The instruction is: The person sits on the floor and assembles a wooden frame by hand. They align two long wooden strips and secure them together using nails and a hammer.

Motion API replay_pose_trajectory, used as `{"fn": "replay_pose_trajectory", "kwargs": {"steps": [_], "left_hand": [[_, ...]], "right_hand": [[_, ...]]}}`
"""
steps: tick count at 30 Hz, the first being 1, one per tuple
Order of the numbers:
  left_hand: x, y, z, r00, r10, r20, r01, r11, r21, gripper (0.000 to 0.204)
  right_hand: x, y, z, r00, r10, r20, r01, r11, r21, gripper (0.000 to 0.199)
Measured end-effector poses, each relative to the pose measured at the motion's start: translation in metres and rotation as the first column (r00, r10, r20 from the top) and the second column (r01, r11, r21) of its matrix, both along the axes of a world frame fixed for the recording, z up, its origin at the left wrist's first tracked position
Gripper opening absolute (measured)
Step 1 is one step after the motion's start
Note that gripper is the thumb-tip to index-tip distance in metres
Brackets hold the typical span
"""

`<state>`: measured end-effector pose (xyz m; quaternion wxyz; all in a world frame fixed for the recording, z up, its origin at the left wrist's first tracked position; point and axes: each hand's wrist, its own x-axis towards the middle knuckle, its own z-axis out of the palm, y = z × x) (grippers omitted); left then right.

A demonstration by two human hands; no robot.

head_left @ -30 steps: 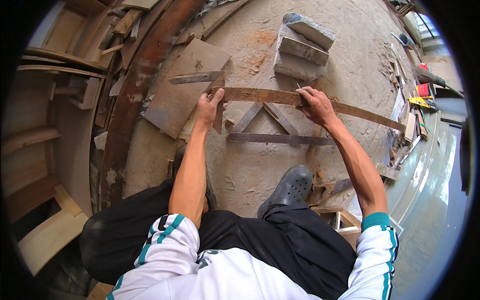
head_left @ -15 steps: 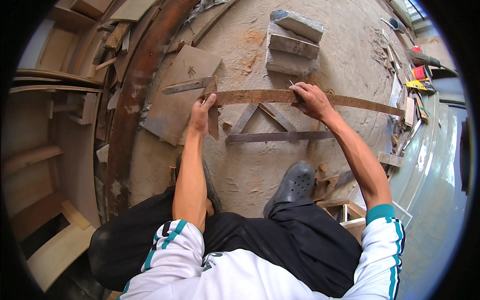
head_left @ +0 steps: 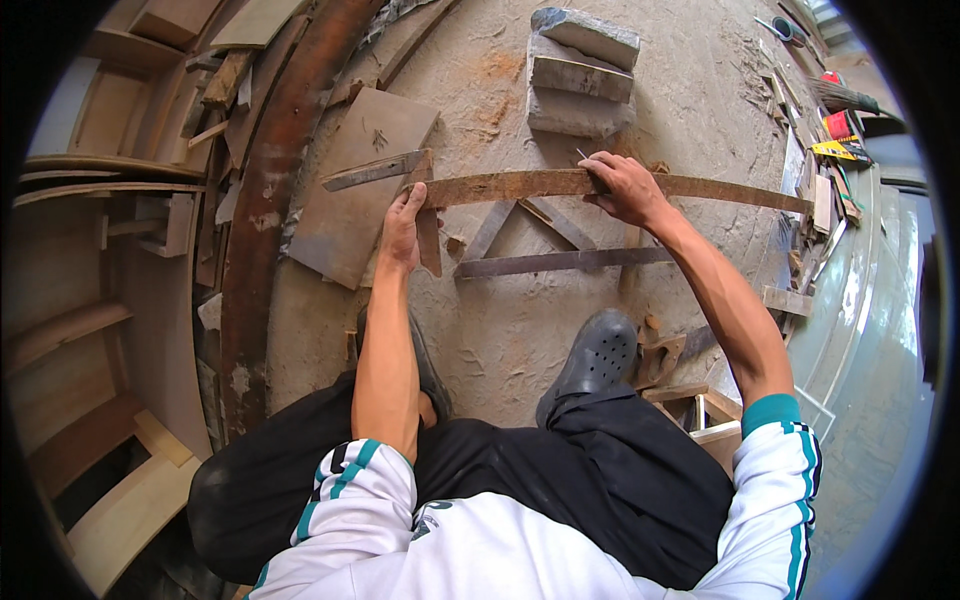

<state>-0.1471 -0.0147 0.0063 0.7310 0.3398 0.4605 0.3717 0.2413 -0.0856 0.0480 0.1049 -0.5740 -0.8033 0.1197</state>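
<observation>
A long, narrow wooden strip (head_left: 500,187) runs crosswise in front of me above the floor. Its left end is in the closed grip of my left hand (head_left: 402,232), thumb up along the wood. A short brown wood piece (head_left: 428,230) stands crosswise beside that hand; a grey-brown slat (head_left: 372,171) angles off to its left. Nearer the strip's middle, my right hand (head_left: 627,190) is closed over it, and a thin pointed thing (head_left: 582,154), too small to name, sticks out by its fingertips. Below the strip, a dark bar (head_left: 560,262) and two slanted slats (head_left: 552,224) form a triangle.
Stacked blocks (head_left: 582,78) sit on the floor ahead. To the left are a flat board (head_left: 365,150), a rusty beam (head_left: 290,130) and wooden cabinet frames (head_left: 95,340). Wood scraps, a brush (head_left: 840,97) and a handsaw (head_left: 665,355) lie to the right, beside glass sheets (head_left: 850,330).
The view has shifted slightly. Both hands keep their grip on the wooden strip, with little visible movement along it.
</observation>
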Motion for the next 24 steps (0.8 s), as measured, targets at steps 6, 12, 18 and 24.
{"fn": "replay_pose_trajectory", "kwargs": {"steps": [6, 12, 18, 24], "left_hand": [[-0.001, -0.001, -0.002, 1.0, 0.001, 0.003, -0.001, 1.0, -0.002, 0.046], [-0.001, -0.004, -0.003, 1.0, 0.014, 0.01, -0.014, 1.0, -0.007, 0.046], [0.0, -0.006, 0.002, 1.0, 0.008, 0.015, -0.008, 1.0, -0.003, 0.044], [-0.005, -0.007, -0.001, 0.999, -0.038, -0.006, 0.038, 0.999, 0.002, 0.045]], "right_hand": [[-0.001, 0.002, 0.001, 1.0, 0.004, 0.024, -0.004, 1.0, -0.001, 0.055], [-0.015, 0.009, 0.006, 0.995, -0.009, -0.102, 0.0, 0.996, -0.088, 0.047], [-0.022, 0.014, 0.005, 0.981, -0.054, -0.185, 0.028, 0.99, -0.138, 0.046], [-0.022, 0.017, 0.006, 0.975, -0.086, -0.203, 0.04, 0.975, -0.22, 0.046]]}}
